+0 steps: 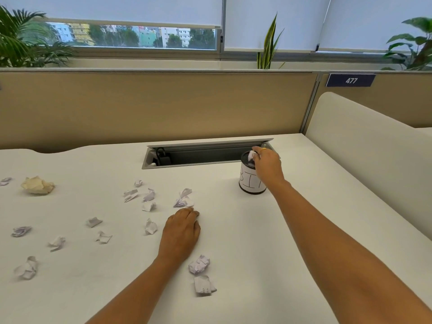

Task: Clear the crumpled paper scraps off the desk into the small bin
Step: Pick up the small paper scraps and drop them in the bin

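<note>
A small round bin (250, 183) with a white paper label and a dark mesh rim stands on the white desk (292, 230), right of centre. My right hand (268, 167) hovers over its mouth, pinching a white paper scrap (251, 155). My left hand (181, 232) lies palm down on the desk with fingers curled, just below a crumpled scrap (183, 198); whether it holds anything is hidden. Several white scraps lie scattered across the left half, and two more (199, 264) (203, 285) lie near my left forearm. A larger cream paper ball (37, 185) sits far left.
An open cable trough (201, 155) with a raised lid and a black plug runs across the desk right behind the bin. A beige partition closes the far side, and a white curved divider (364, 148) stands on the right.
</note>
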